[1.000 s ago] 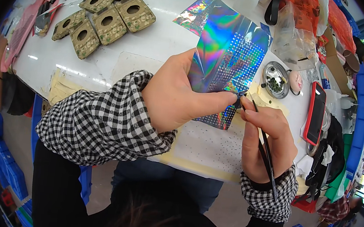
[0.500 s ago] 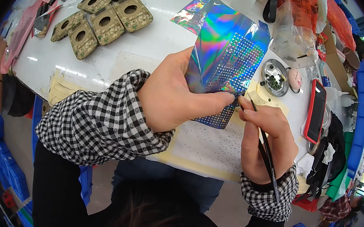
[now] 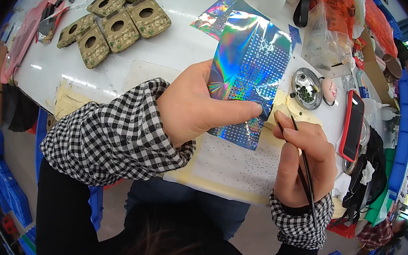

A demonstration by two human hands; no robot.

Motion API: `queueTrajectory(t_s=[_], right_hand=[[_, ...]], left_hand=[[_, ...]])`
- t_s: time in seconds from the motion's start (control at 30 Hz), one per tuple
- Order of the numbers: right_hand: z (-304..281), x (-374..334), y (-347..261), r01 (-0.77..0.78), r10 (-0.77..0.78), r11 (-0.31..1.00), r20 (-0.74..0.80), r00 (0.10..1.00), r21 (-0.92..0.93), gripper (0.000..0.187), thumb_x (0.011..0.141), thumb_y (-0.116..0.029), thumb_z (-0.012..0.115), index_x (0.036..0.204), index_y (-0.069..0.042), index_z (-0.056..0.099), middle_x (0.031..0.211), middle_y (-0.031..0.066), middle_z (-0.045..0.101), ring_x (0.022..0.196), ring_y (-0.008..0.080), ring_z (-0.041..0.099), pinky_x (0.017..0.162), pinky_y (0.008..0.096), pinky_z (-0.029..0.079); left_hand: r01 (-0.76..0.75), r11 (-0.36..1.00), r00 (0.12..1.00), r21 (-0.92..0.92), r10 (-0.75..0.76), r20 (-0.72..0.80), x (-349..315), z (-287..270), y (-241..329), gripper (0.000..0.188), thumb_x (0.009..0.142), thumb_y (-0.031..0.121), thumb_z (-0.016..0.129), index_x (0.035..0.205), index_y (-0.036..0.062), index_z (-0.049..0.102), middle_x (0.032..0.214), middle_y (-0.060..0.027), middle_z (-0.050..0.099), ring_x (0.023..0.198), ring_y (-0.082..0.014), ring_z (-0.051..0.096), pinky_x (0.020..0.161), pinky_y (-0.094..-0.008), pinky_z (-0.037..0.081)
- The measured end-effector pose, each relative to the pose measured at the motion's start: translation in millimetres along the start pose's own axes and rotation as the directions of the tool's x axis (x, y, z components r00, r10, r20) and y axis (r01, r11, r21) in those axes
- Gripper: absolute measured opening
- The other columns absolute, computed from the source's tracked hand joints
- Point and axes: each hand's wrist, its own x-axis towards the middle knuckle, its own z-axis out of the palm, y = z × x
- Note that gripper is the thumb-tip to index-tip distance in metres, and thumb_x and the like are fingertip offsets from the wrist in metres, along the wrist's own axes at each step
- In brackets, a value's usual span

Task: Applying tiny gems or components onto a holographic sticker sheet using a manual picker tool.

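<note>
My left hand point(image 3: 201, 105) grips a shiny holographic sheet point(image 3: 261, 59) dotted with rows of small holes or spots, its thumb pressed across the front. Black tweezers point(image 3: 307, 173) lie in my right hand point(image 3: 305, 158), pinched between thumb and fingers, with their handle end reaching down past the wrist. The right fingertips are a little apart from the sheet's right edge. Below both hands a white paper point(image 3: 229, 167) covered with tiny dark specks lies on the table, edged with yellowish tape.
Several camouflage-patterned cases point(image 3: 118, 25) with round holes lie at the upper left. To the right are a round metal dish point(image 3: 307, 88) holding small dark bits, a pink-white rounded object point(image 3: 329, 91) and a red-cased phone point(image 3: 352, 125). Plastic bags point(image 3: 327, 41) crowd the far right.
The holographic sheet has tilted and shifted slightly left. My right hand with the tweezers has drawn a little away from it, to the right.
</note>
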Motion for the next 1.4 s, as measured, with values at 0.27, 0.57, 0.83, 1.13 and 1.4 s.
queueTrajectory(t_s=[0.27, 0.57, 0.83, 1.13, 1.4], right_hand=[[1.3, 0.4, 0.7, 0.029, -0.027, 0.999, 0.043, 0.999, -0.040, 0.031, 0.077, 0.010, 0.066, 0.104, -0.002, 0.058, 0.097, 0.0154, 0.068, 0.079, 0.0281, 0.065, 0.073, 0.0352, 0.052], [2.3, 3.0, 2.4, 0.059, -0.055, 0.996, 0.048, 0.997, -0.066, 0.030, 0.075, 0.010, 0.068, 0.102, -0.001, 0.059, 0.097, 0.0161, 0.069, 0.079, 0.0277, 0.066, 0.072, 0.0344, 0.053], [2.1, 3.3, 1.7, 0.042, -0.039, 0.997, 0.053, 0.998, -0.062, 0.028, 0.076, 0.010, 0.067, 0.101, 0.000, 0.059, 0.094, 0.0160, 0.068, 0.079, 0.0276, 0.066, 0.073, 0.0341, 0.052], [2.2, 2.8, 1.3, -0.010, 0.011, 1.000, 0.049, 0.999, -0.029, 0.025, 0.078, 0.009, 0.067, 0.100, 0.000, 0.060, 0.092, 0.0160, 0.068, 0.080, 0.0276, 0.066, 0.073, 0.0340, 0.052], [2.3, 1.9, 0.3, -0.038, 0.039, 0.999, 0.052, 0.998, -0.017, 0.025, 0.078, 0.009, 0.067, 0.100, -0.001, 0.060, 0.094, 0.0162, 0.068, 0.080, 0.0276, 0.066, 0.074, 0.0340, 0.053]], left_hand=[[-0.016, 1.000, 1.000, 0.026, 0.015, 0.019, -0.5, -2.3, -2.3, 0.037, 0.084, 0.001, 0.067, 0.119, -0.0006, 0.055, 0.107, -0.0077, 0.066, 0.095, -0.0134, 0.064, 0.086, -0.0286, 0.051], [-0.026, 0.999, 0.999, 0.032, 0.025, 0.027, 0.5, -3.5, -3.5, 0.039, 0.083, 0.000, 0.067, 0.120, -0.0006, 0.053, 0.108, -0.0075, 0.066, 0.096, -0.0127, 0.063, 0.087, -0.0288, 0.050], [-0.039, 0.999, 0.999, -0.018, 0.040, 0.011, 1.9, -1.8, -3.7, 0.048, 0.079, 0.005, 0.073, 0.121, -0.0022, 0.050, 0.108, -0.0083, 0.064, 0.094, -0.0126, 0.062, 0.083, -0.0278, 0.052], [-0.050, 0.999, 0.999, 0.012, 0.050, 0.013, -0.9, 0.6, 0.5, 0.045, 0.080, 0.005, 0.072, 0.120, -0.0027, 0.051, 0.106, -0.0075, 0.065, 0.092, -0.0120, 0.063, 0.082, -0.0281, 0.052], [-0.055, 0.998, 0.998, 0.030, 0.055, 0.006, -2.5, 2.0, -0.2, 0.044, 0.081, 0.004, 0.071, 0.120, -0.0027, 0.051, 0.106, -0.0076, 0.065, 0.092, -0.0119, 0.063, 0.082, -0.0284, 0.053]])
